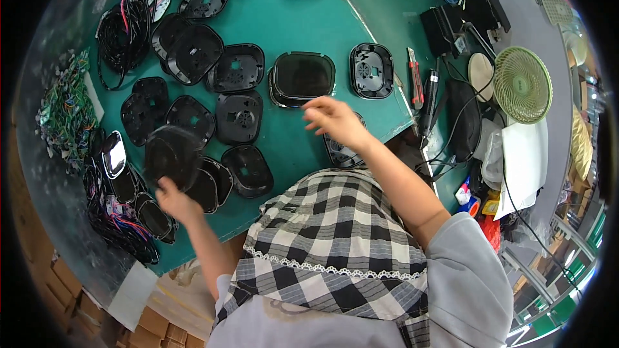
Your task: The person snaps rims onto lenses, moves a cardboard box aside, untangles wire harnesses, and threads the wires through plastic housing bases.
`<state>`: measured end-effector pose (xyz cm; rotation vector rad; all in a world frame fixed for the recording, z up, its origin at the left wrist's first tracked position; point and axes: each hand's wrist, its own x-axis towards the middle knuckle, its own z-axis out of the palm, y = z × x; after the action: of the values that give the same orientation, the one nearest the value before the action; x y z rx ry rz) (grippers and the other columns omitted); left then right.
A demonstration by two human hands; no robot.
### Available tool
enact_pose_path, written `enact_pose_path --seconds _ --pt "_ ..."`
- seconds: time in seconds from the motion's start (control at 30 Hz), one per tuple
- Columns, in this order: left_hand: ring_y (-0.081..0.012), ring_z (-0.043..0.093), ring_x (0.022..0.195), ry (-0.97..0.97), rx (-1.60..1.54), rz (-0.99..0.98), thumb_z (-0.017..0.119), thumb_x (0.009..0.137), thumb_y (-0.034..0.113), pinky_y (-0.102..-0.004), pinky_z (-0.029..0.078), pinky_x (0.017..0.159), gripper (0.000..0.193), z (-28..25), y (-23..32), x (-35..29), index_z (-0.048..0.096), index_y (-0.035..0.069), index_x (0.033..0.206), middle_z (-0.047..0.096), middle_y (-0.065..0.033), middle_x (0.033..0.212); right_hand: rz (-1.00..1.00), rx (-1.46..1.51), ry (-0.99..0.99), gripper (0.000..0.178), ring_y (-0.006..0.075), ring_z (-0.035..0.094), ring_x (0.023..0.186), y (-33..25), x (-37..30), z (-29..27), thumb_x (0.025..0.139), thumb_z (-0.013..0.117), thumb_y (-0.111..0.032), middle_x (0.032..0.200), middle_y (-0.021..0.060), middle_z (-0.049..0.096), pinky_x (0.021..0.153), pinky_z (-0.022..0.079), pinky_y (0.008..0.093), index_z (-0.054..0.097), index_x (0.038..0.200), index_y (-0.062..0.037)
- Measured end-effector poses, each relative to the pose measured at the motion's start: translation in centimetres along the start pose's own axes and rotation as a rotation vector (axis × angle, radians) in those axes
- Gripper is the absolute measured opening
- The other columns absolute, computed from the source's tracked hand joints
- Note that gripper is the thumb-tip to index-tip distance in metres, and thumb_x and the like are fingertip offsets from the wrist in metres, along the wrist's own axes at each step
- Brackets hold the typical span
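The black covers (304,72) look like shiny plastic, the counter (290,145) smooth, the checked apron (335,235) cloth, the fan (522,84) plastic.

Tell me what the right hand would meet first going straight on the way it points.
Likely the dark rounded panel, just beyond the right hand; the hand's height is unclear, so it might pass over.

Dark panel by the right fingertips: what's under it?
A black tray peeks out along the left and lower edges of the dark panel. The tray's middle is covered, so I cannot tell what's inside.
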<state>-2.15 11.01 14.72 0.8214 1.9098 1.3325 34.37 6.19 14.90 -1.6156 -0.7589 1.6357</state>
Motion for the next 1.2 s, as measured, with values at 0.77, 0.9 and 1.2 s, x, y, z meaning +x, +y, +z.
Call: enact_pose_path --seconds 0.77,0.9,1.2 --pt "-0.0310 0.047 0.115 -0.774 0.479 0.629 0.060 0.086 0.024 -0.0401 0.033 0.097 0.040 8.4 -0.7 -8.2 0.053 0.003 0.119 0.054 -0.0145 0.118 -0.303 -0.298 0.691 0.017 0.0346 0.062 0.078 1.0 6.5 -4.2 0.086 0.057 -0.017 0.082 0.0166 0.064 0.072 0.048 0.0426 0.058 0.092 -0.0010" --pt "-0.0311 0.039 0.126 -0.808 0.061 0.107 0.056 0.091 0.028 -0.0404 0.033 0.103 0.058 15.6 -2.6 -9.4 0.032 0.001 0.136 0.038 -0.0198 0.137 -0.337 -0.508 0.778 0.024 0.0351 0.056 0.092 3.8 7.9 -1.4 0.087 0.058 -0.020 0.093 0.0207 0.059 0.080 0.044 0.0415 0.056 0.097 0.0011" --pt "-0.0202 0.050 0.107 -0.741 0.078 0.060 0.062 0.087 0.014 -0.0311 0.045 0.086 0.057 18.1 -0.6 -10.5 0.033 0.003 0.135 0.033 -0.0141 0.128 -0.116 0.396 0.397 0.036 0.0184 0.056 0.095 0.6 4.7 2.3 0.082 0.065 -0.007 0.107 0.0099 0.058 0.085 0.045 0.0317 0.051 0.114 0.0012"
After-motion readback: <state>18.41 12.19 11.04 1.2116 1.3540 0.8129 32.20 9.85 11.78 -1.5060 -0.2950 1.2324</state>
